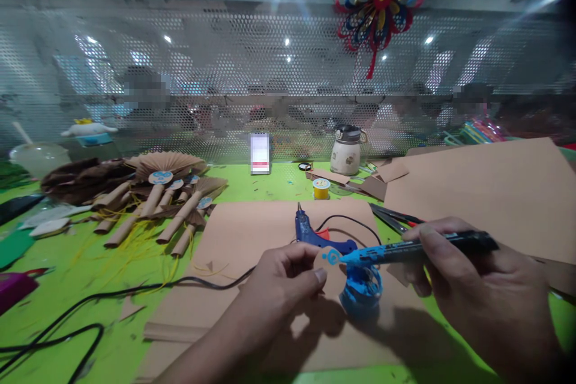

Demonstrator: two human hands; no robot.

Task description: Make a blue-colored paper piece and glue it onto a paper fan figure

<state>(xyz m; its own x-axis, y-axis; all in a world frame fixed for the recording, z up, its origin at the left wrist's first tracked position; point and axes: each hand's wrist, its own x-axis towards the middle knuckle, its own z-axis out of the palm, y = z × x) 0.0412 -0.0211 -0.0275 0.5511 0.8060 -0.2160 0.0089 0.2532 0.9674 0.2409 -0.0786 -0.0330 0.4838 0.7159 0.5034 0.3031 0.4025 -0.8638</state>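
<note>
My left hand pinches a small round brown paper disc by its edge, between thumb and fingers. Blue swirls mark the disc's face. In my right hand is a black marker, held nearly level. Its front end is smeared with blue paint, and the tip meets the disc at the blue pattern. Just below the tip stands a small paint pot with blue on its rim and inside. A blue glue gun lies behind both hands on brown paper.
Paper fans with rolled handles and yellow strings lie on the left. A black cable crosses the green table. Scissors and a large brown sheet are right. Behind stand a thread spool, a phone and a flask.
</note>
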